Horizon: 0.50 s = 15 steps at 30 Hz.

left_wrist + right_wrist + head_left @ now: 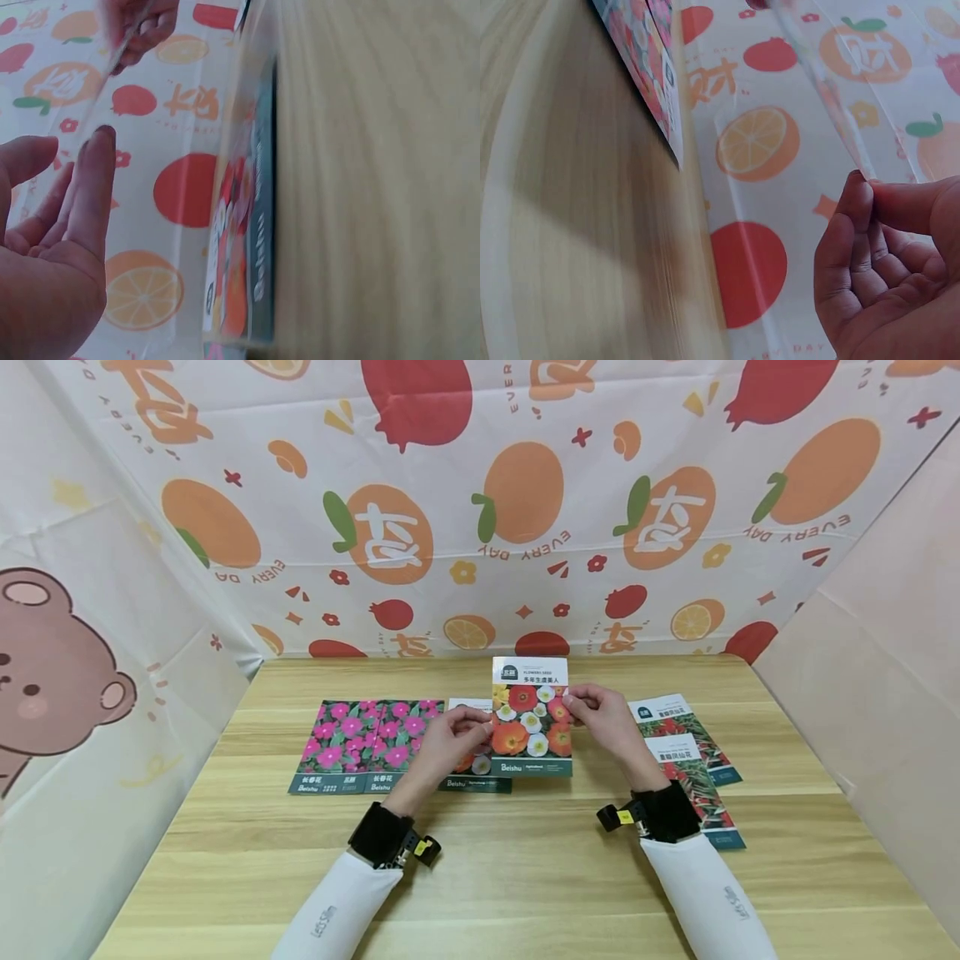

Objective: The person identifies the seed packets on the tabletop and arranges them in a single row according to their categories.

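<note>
A flower seed packet (531,722), printed with red, orange and white poppies, is held up above the table, its front facing me. My right hand (611,722) pinches its right edge between thumb and fingertips; the right wrist view shows that pinch closely. At the packet's left edge is my left hand (448,743). In the left wrist view, the left thumb (34,156) stands apart from the straight fingers, with the packet's edge near the fingertips. A second poppy packet (477,784) lies flat on the table, partly hidden by the left hand and the raised packet.
Two pink-flowered packets (341,739) lie side by side at the left of the wooden table (525,877). Two packets with red flowers (722,841) lie overlapping at the right, partly behind the right wrist. A fruit-printed cloth (450,510) hangs along the back.
</note>
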Motion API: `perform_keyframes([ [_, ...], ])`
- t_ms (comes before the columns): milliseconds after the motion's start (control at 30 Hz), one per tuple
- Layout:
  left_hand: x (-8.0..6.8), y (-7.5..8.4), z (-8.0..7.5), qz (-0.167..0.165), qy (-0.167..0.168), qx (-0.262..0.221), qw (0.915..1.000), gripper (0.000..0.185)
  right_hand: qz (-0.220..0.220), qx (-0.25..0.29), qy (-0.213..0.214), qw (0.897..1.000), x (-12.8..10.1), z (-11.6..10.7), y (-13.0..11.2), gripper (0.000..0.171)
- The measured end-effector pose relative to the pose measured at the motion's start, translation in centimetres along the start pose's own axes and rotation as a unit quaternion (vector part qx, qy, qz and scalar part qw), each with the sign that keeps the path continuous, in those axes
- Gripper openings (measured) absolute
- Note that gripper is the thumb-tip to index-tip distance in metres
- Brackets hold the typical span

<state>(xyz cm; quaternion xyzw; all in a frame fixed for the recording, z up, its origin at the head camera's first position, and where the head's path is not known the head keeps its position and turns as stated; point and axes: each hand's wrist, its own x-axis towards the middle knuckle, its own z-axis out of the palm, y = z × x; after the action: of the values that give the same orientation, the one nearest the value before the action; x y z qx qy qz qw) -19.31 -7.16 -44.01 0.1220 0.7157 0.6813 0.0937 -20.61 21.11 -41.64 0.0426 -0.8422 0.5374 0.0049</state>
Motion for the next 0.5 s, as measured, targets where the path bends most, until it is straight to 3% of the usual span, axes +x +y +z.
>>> perform_keyframes([
  [167,0.1,0.4,-1.3,0.023,0.019,0.001,0.9995,0.027,0.026,-0.006,-0.007,1.000,0.2,-1.0,0.7,0.030],
  [500,-0.1,0.9,-3.5,0.027,0.051,0.011,0.9983,0.027,0.058,-0.025,-0.035,0.997,0.8,-1.3,2.4,0.028],
])
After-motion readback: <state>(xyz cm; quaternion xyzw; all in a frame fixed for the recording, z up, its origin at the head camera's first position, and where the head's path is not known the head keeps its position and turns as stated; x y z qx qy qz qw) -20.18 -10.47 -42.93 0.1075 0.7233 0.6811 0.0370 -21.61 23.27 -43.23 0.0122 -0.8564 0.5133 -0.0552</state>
